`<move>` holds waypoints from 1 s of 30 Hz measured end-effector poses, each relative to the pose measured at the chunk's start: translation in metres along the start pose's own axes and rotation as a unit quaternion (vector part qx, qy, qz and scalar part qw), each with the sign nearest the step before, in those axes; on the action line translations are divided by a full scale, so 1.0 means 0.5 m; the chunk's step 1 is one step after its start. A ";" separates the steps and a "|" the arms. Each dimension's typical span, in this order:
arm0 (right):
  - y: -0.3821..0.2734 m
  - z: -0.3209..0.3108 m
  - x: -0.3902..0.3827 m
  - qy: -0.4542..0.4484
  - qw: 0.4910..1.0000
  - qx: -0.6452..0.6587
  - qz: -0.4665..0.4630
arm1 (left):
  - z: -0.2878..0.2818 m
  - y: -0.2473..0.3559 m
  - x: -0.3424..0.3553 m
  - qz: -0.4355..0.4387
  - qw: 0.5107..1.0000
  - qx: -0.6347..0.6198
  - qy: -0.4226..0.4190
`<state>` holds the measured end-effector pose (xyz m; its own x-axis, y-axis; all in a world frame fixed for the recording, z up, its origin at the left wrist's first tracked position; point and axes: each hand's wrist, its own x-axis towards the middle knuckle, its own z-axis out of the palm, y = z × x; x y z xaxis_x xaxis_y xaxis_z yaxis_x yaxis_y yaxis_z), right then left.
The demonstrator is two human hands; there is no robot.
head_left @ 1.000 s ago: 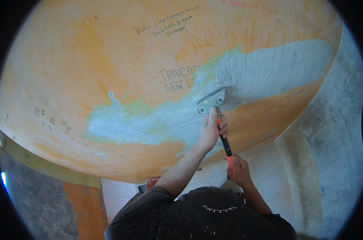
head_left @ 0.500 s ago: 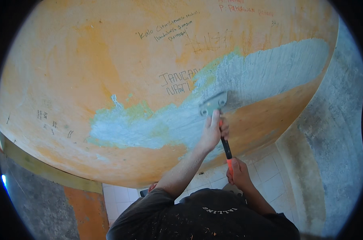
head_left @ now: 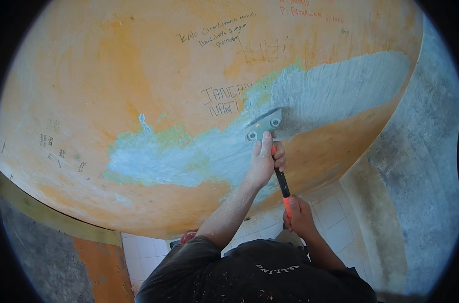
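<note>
A long-handled scraper [head_left: 282,185] with a black and orange handle slants up against an orange-painted wall [head_left: 128,70]. Its wide grey metal head, with two round bolts, meets a pale blue-white patch [head_left: 174,159] where the orange coat is off. High on the handle, just below the head, my left hand [head_left: 263,162] is closed, thumb stretched toward the metal. My right hand [head_left: 301,218] is wrapped round the orange lower grip, near my body. White dust coats my left hand and forearm.
Pen scribbles mark the orange paint above and left of the patch. White floor tiles [head_left: 335,217] show below the wall. A rough grey-blue surface [head_left: 426,151] curves along the right side. At lower left are a dark grey area [head_left: 42,242] and an orange strip [head_left: 104,267].
The scraper head has shifted slightly up and to the left across the bare patch, and its tilt has changed. Both hands have moved with it, keeping their grip on the handle.
</note>
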<state>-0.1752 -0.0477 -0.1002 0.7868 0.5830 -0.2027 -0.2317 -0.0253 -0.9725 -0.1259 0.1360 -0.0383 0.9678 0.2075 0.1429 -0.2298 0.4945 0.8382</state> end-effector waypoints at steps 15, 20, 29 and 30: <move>0.031 -0.010 -0.005 -0.012 1.000 -0.003 0.001 | 0.011 -0.026 -0.018 -0.020 0.996 -0.054 0.070; -0.005 0.016 0.018 -0.018 1.000 0.016 -0.015 | 0.013 0.018 0.016 0.026 0.998 0.040 0.031; 0.006 0.023 0.004 -0.020 0.999 -0.021 0.019 | 0.013 0.003 -0.009 -0.014 0.991 0.075 0.108; -0.007 0.027 0.008 -0.025 1.000 -0.007 -0.007 | 0.021 0.012 -0.002 -0.014 0.991 0.073 0.111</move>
<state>-0.1791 -0.0344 -0.0962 0.7601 0.6234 -0.1834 -0.2130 -0.0277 -0.9767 -0.1271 0.1301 -0.0277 0.9232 0.3842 0.0124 -0.1699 0.3790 0.9097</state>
